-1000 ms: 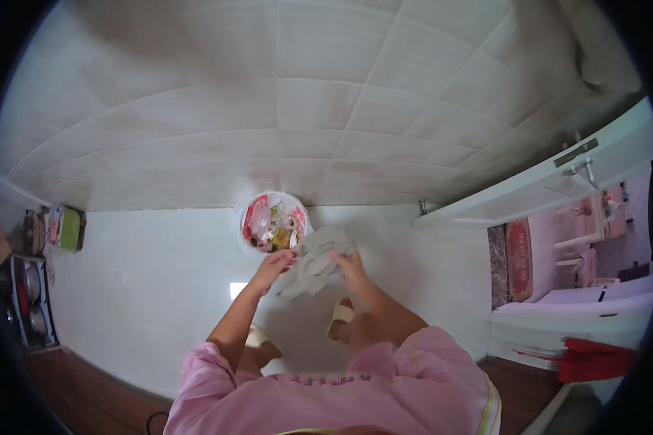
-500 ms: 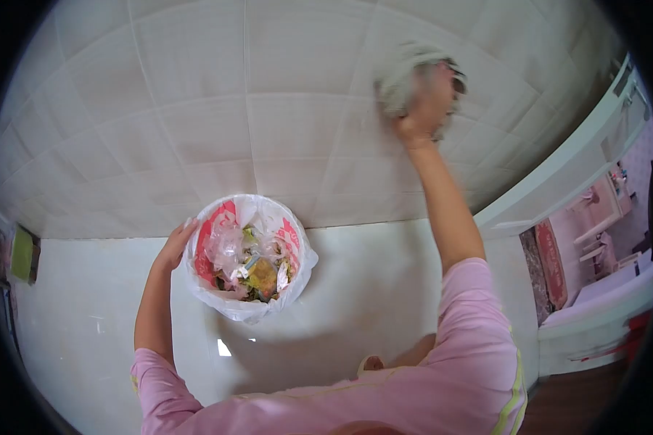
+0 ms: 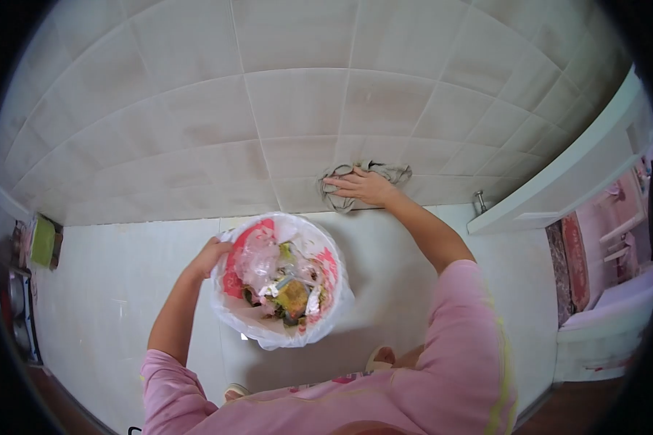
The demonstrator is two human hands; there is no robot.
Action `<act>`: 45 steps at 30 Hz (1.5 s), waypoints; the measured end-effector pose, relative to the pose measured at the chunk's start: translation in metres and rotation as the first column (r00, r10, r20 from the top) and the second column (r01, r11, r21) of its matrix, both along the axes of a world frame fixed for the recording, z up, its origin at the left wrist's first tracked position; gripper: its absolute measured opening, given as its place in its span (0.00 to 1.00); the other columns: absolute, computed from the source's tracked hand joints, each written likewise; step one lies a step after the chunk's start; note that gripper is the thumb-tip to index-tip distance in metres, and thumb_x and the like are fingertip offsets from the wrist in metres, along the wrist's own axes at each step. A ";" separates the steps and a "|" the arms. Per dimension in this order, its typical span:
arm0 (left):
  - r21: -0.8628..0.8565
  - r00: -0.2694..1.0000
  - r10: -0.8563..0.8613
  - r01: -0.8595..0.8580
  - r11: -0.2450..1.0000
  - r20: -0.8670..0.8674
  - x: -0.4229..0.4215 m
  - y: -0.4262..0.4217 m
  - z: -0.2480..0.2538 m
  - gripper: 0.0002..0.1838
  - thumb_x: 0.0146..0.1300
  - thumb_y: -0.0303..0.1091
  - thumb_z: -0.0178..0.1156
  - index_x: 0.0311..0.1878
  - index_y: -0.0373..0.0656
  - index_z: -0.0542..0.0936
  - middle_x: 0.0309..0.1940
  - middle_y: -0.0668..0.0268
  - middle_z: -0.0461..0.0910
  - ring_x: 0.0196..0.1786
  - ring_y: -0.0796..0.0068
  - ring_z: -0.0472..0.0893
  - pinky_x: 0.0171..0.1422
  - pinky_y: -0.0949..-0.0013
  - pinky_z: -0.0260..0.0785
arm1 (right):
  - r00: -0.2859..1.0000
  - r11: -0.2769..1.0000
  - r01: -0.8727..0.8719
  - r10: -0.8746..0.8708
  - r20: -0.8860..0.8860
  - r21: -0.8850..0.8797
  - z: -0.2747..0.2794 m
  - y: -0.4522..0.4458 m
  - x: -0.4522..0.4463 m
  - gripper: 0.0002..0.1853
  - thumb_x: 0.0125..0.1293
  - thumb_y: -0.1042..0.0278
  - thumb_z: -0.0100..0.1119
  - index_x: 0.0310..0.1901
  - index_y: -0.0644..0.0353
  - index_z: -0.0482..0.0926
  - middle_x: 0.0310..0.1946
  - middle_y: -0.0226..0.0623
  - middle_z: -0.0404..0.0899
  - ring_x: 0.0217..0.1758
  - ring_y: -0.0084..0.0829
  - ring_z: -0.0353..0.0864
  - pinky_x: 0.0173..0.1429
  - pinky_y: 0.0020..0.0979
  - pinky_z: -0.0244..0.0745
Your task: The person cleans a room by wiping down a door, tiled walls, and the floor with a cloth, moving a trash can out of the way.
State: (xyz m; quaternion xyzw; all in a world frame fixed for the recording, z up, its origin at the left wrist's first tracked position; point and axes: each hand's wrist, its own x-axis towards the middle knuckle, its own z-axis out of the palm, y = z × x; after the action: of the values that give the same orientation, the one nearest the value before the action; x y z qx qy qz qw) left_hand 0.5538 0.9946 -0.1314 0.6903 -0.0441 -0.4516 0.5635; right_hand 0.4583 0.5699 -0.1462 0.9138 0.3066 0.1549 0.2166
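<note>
My left hand (image 3: 213,256) grips the rim of a trash bin (image 3: 339,290) lined with a white plastic bag, its thumb side at the rim and some fingertips hidden. Inside the bin lie clear plastic wrappers (image 3: 256,262) and green and yellow food scraps (image 3: 293,297). To the right of the bin, my right hand (image 3: 366,187) presses a crumpled grey cloth (image 3: 335,197) against the bottom of the tiled wall, just above the floor. The fingers of that hand lie stretched over the cloth, pointing left.
The pale tiled wall (image 3: 297,105) rises ahead from a glossy floor (image 3: 138,290). At right stands a white door (image 3: 559,181) with a metal doorstop (image 3: 480,201) near its foot. A green box (image 3: 43,242) and a dark rack (image 3: 18,312) are at far left. My sandalled feet (image 3: 382,357) are below.
My right hand has brought the cloth down the wall and leftward, from high up to just above the floor. My left hand stays at the bin, which sits lower and further right in view.
</note>
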 end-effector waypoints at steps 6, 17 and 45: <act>-0.152 0.998 0.065 -0.061 0.987 0.021 0.006 -0.010 -0.012 0.22 0.49 0.27 0.50 0.50 0.31 0.73 0.40 0.59 0.78 0.40 0.70 0.77 0.48 0.70 0.68 | 0.729 0.867 0.185 -0.437 0.527 0.464 0.152 0.053 0.065 0.24 0.48 0.70 0.53 0.51 0.42 0.72 0.65 0.32 0.58 0.63 0.37 0.61 0.62 0.45 0.57; -0.102 0.995 0.070 -0.076 0.992 -0.067 0.003 0.005 -0.018 0.18 0.52 0.28 0.53 0.46 0.29 0.73 0.37 0.56 0.78 0.38 0.67 0.78 0.45 0.66 0.70 | 0.939 0.935 -0.068 -0.058 0.338 0.348 0.086 0.092 0.082 0.21 0.47 0.66 0.56 0.47 0.40 0.74 0.65 0.31 0.58 0.60 0.32 0.65 0.59 0.35 0.62; 0.029 0.981 -0.176 0.179 0.983 -0.082 -0.015 0.071 -0.042 0.36 0.61 0.65 0.38 0.65 0.51 0.60 0.64 0.58 0.57 0.60 0.61 0.67 0.62 0.57 0.61 | 0.967 0.971 -0.225 0.232 -0.101 0.076 0.116 0.201 0.168 0.17 0.52 0.72 0.52 0.46 0.45 0.71 0.68 0.29 0.51 0.65 0.33 0.58 0.60 0.35 0.63</act>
State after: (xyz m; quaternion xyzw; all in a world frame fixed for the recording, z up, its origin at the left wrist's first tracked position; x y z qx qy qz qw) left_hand 0.5390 1.0654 -0.1738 0.6752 -0.0751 -0.5278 0.5098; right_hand 0.6263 0.7704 -0.0303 0.8860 0.4161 0.1384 0.1508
